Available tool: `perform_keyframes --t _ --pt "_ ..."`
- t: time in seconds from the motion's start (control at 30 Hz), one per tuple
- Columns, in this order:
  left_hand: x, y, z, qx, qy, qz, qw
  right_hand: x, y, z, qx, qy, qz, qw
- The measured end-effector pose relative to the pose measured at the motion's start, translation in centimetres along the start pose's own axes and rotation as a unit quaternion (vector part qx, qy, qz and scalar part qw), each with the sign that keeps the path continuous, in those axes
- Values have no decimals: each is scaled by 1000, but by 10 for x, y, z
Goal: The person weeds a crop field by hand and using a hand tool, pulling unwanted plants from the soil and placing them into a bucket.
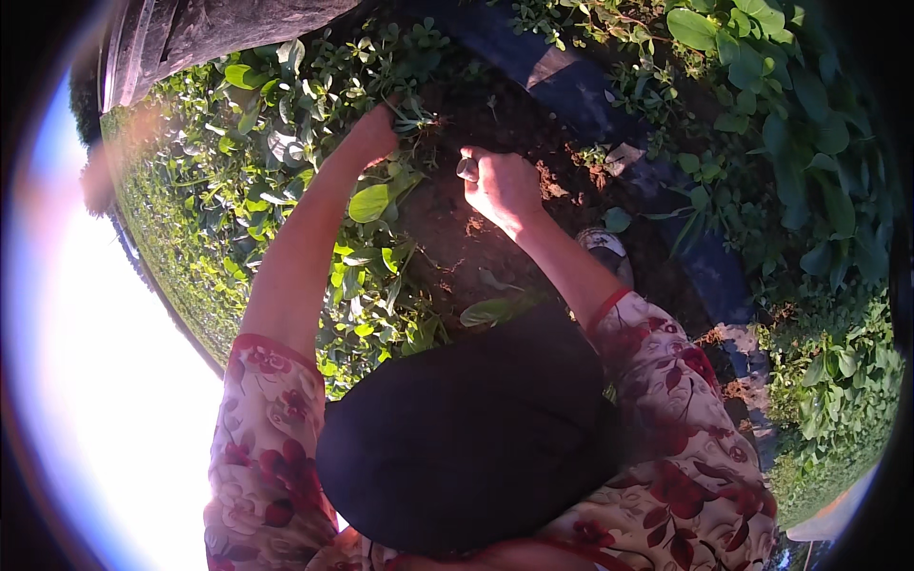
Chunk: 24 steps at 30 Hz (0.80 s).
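My left hand reaches to the edge of the leafy growth, its fingers closed on a small green plant. Thin blades of that plant stick out to the right, with what looks like pale roots at their end. To the right, above bare brown soil, my right hand is wrapped round a tool handle. Only the handle's greyish round end shows; the rest of the tool is hidden by the fist and shadow. The two hands are apart.
Dense green plants stretch along the left, and large-leaved ones grow at the right. Dark plastic sheeting runs between them. A shoe rests beside my right forearm. A brownish-grey container stands at the upper left. A black shape covers the lower middle.
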State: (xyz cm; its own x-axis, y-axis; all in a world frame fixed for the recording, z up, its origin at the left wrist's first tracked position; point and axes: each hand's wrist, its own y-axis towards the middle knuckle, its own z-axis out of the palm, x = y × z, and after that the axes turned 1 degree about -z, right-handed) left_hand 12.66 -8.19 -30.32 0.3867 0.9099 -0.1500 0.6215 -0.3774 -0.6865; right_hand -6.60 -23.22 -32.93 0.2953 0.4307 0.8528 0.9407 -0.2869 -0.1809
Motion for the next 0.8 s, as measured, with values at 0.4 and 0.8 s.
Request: perform_keyframes --t 0.4,0.8 --pt "-55 -32 9 -194 357 273 872 -3 -44 -83 22 -9 67 997" --pt "-56 -18 8 -38 453 203 867 -7 -39 -79 74 -45 32 996"
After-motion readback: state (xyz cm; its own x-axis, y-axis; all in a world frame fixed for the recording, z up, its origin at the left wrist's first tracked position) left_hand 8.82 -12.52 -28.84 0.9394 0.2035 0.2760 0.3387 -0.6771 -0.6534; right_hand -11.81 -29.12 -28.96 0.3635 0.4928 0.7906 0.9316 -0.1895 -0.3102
